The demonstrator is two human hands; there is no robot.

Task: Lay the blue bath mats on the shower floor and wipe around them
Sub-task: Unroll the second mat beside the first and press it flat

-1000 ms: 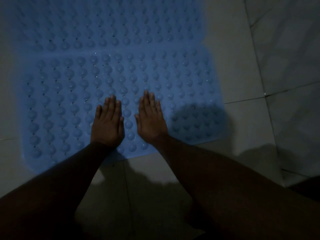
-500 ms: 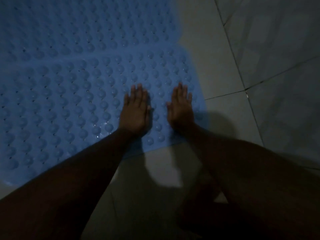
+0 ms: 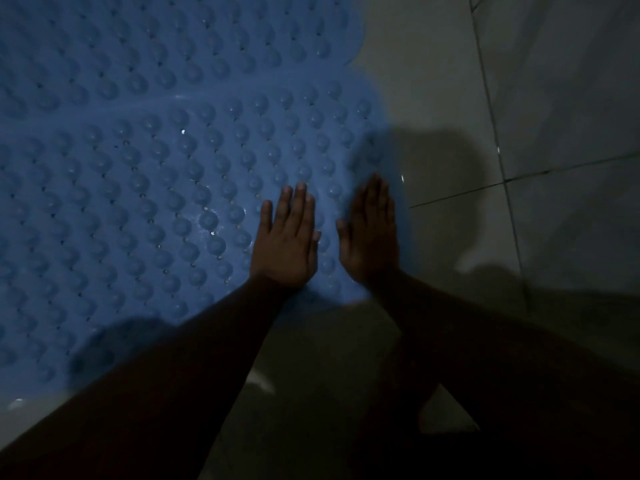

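Observation:
Two blue bath mats covered in round bumps lie side by side on the tiled shower floor. The near mat (image 3: 156, 209) fills the left and middle of the view, and the far mat (image 3: 173, 39) adjoins it at the top along a seam. My left hand (image 3: 287, 244) lies flat, fingers straight, on the near mat close to its right corner. My right hand (image 3: 372, 237) presses flat beside it, at the mat's right edge. Neither hand holds anything.
Pale floor tiles (image 3: 433, 98) with dark grout lines spread to the right of the mats and in front of them. The light is dim, and shadows of my arms fall across the tiles on the right.
Both hands have slid to the right along the near mat, from its front middle to its right corner. The view has come closer to the mat.

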